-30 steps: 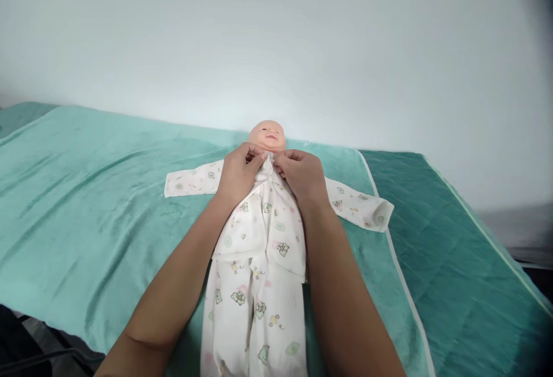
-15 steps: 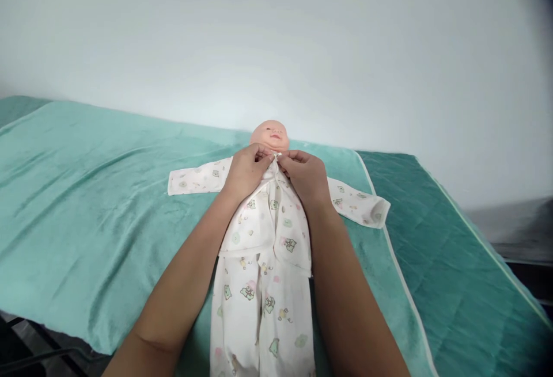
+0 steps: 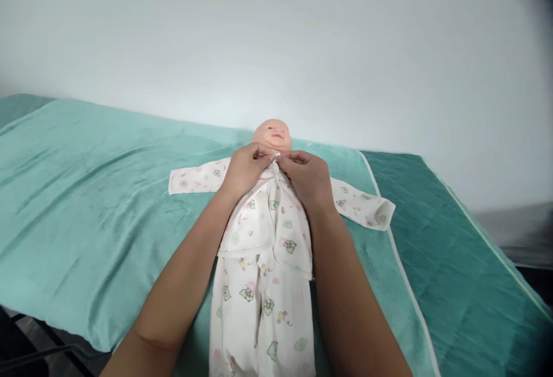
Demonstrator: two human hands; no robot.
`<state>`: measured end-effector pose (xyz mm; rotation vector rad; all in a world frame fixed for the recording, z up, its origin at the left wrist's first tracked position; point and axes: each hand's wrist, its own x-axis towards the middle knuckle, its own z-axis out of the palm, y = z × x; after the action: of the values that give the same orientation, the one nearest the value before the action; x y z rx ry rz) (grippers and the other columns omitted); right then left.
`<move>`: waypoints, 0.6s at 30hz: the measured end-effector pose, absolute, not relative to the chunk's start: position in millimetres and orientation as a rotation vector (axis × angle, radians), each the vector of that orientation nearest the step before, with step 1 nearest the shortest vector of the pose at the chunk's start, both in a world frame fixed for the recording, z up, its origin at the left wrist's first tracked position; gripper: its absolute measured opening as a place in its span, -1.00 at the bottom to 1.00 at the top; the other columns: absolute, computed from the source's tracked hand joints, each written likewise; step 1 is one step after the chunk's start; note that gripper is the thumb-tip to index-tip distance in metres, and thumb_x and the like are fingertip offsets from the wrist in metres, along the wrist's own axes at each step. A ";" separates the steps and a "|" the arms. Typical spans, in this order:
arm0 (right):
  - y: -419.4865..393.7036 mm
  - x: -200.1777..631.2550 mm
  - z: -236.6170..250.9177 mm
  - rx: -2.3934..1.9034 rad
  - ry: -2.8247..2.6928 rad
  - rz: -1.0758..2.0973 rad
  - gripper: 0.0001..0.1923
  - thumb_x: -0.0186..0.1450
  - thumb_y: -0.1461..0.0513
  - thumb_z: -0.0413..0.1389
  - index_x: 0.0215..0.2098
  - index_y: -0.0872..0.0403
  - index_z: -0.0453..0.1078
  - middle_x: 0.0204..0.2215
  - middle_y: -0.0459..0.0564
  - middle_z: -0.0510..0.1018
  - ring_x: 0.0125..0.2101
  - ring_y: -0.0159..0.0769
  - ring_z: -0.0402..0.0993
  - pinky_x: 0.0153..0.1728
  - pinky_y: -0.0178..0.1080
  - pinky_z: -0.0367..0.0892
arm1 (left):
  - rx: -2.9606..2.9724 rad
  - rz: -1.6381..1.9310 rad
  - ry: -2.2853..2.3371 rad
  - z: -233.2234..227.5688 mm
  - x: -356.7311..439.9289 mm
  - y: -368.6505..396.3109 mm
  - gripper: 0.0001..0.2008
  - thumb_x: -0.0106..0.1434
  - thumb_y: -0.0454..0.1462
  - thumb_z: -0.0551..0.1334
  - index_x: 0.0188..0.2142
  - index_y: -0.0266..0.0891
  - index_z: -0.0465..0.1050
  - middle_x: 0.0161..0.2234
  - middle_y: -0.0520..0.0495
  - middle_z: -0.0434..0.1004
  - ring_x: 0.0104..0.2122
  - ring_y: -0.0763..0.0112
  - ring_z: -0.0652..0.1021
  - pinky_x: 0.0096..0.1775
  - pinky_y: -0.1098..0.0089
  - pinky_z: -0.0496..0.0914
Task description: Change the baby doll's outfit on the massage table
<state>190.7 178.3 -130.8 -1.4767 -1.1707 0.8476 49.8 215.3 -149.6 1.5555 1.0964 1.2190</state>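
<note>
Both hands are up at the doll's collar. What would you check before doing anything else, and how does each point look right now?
1. Left hand pinching one collar edge of the white printed cotton baby suit: ok.
2. Right hand pinching the opposite collar edge: ok, fingertips of both hands meet under the chin.
3. Fastener at the collar closed: cannot tell, fingers hide it.
4. Pink plastic baby doll lying face up and straight: ok.
5. Both sleeves spread flat to the sides: ok, though the cuff on the person's right curls up.
6. Teal plush blanket lying smooth under the doll: ok, only shallow creases.
</note>
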 end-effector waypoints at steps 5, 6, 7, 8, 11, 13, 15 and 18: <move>176.0 190.2 -128.2 -1.465 -1.192 0.906 -0.70 0.07 0.11 0.31 -0.29 0.14 0.56 -0.39 -0.02 0.63 -0.39 -0.31 0.48 -0.34 -0.29 0.31 | 1.508 1.231 1.040 -151.4 47.6 215.2 -0.92 0.18 -0.28 0.31 -0.37 -0.27 0.53 -0.30 -0.05 0.63 -0.29 0.41 0.56 -0.16 0.39 0.40; 175.5 189.8 -127.5 -1.464 -1.201 0.906 -0.70 0.07 0.12 0.32 -0.28 0.13 0.55 -0.38 -0.01 0.64 -0.38 -0.30 0.49 -0.33 -0.29 0.32 | 1.507 1.224 1.040 -150.8 47.0 214.6 -0.92 0.19 -0.28 0.30 -0.36 -0.27 0.53 -0.30 -0.05 0.63 -0.29 0.41 0.57 -0.16 0.39 0.40; 174.9 189.5 -126.9 -1.465 -1.213 0.901 -0.70 0.07 0.12 0.32 -0.28 0.13 0.54 -0.37 -0.01 0.64 -0.36 -0.29 0.51 -0.31 -0.29 0.33 | 1.509 1.216 1.042 -149.7 46.5 213.7 -0.90 0.19 -0.26 0.30 -0.36 -0.27 0.53 -0.30 -0.06 0.63 -0.29 0.41 0.57 -0.16 0.39 0.40; 174.5 189.3 -126.6 -1.465 -1.228 0.895 -0.70 0.08 0.13 0.31 -0.27 0.13 0.53 -0.36 -0.01 0.64 -0.34 -0.29 0.52 -0.29 -0.28 0.34 | 1.511 1.207 1.044 -148.4 46.1 212.7 -0.88 0.21 -0.24 0.29 -0.35 -0.27 0.53 -0.30 -0.06 0.63 -0.28 0.40 0.57 -0.17 0.39 0.40; 174.0 188.9 -127.1 -1.472 -1.295 0.886 -0.75 0.11 0.16 0.28 -0.26 0.10 0.51 -0.36 -0.04 0.62 -0.34 -0.29 0.52 -0.26 -0.25 0.35 | 1.520 1.178 1.038 -144.0 45.6 208.9 -0.80 0.24 -0.16 0.29 -0.28 -0.27 0.54 -0.30 -0.08 0.63 -0.28 0.39 0.58 -0.18 0.39 0.40; 174.2 188.8 -128.3 -1.482 -1.345 0.867 -0.78 0.12 0.18 0.25 -0.26 0.08 0.49 -0.37 -0.06 0.61 -0.34 -0.29 0.52 -0.25 -0.23 0.35 | 1.512 1.165 1.050 -142.1 46.2 207.4 -0.76 0.23 -0.14 0.31 -0.22 -0.26 0.55 -0.32 -0.07 0.62 -0.28 0.38 0.58 -0.20 0.39 0.39; 174.4 188.5 -129.5 -1.486 -1.389 0.847 -0.79 0.13 0.21 0.22 -0.25 0.07 0.48 -0.38 -0.09 0.59 -0.35 -0.30 0.51 -0.24 -0.22 0.35 | 1.484 1.155 1.073 -141.5 47.2 207.2 -0.77 0.20 -0.17 0.32 -0.20 -0.26 0.54 -0.35 -0.05 0.61 -0.31 0.39 0.58 -0.22 0.40 0.39; 174.1 188.2 -130.2 -1.459 -1.445 0.839 -0.80 0.12 0.25 0.18 -0.24 0.06 0.44 -0.42 -0.13 0.55 -0.39 -0.33 0.46 -0.25 -0.23 0.33 | 1.415 1.160 1.085 -141.8 48.6 208.5 -0.83 0.16 -0.27 0.31 -0.23 -0.26 0.53 -0.37 -0.04 0.60 -0.33 0.39 0.58 -0.23 0.39 0.39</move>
<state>188.2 174.1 -130.2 -1.4585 -1.4448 0.8387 48.6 208.5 -141.8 1.4145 1.0847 1.1599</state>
